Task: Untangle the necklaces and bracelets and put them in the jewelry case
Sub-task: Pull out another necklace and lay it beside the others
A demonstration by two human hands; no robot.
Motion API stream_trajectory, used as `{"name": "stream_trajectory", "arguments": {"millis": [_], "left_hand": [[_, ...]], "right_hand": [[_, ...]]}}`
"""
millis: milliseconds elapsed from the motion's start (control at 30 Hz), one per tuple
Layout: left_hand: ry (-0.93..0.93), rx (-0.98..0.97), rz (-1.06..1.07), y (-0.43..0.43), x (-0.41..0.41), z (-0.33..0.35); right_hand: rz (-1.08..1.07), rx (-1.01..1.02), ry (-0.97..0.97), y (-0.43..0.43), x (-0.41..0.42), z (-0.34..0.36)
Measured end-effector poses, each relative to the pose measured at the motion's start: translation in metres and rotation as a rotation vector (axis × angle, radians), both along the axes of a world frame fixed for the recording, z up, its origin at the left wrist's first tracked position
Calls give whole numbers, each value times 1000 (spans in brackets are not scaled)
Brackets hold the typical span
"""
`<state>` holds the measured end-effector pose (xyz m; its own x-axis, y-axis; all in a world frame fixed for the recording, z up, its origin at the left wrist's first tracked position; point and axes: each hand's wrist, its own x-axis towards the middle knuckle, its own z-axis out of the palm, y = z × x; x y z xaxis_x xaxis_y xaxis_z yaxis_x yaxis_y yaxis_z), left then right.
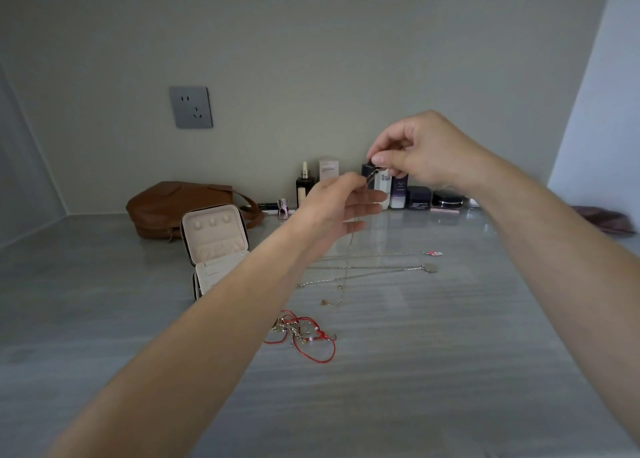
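Head view: chain [349,260] pinched between fingers [381,161] (raised).

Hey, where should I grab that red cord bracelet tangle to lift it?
Pinch the red cord bracelet tangle from above at its knotted left cluster, where the metal charms bunch together. The loose red loop trailing to the right lies flat on the countertop and would only slip or tighten.

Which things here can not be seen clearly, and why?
- Jewelry case: near corner hidden behind the left forearm, head view.
- Thin chain: its upper end vanishes between the left hand and right hand; clasp too small.
- Red cord bracelets: knots too small.
- Bottles: labels blurred.
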<state>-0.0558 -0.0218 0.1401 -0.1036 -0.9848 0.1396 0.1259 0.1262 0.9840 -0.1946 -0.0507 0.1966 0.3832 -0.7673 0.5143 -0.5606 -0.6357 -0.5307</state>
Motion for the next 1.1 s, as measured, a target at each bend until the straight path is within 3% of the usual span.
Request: {"name": "stream_trajectory", "arguments": {"millis": [267, 433, 733, 900, 1000, 1100], "left_hand": [[-70, -262, 179, 0, 6, -9], [-112, -419, 179, 7, 5, -7], [-244, -520, 256, 6, 8, -24], [-408, -525, 419, 9, 13, -33], [-328, -524, 493, 7, 17, -32], [-309, -527, 420, 6, 16, -26]], "right_hand": [[3, 79, -13, 0, -3, -5], [8, 88, -35, 6, 3, -13], [20, 206, -394, 15, 11, -27], [39, 212, -440, 16, 13, -30], [49, 203, -445, 17, 12, -31], [72, 207, -433, 18, 12, -32]]}}
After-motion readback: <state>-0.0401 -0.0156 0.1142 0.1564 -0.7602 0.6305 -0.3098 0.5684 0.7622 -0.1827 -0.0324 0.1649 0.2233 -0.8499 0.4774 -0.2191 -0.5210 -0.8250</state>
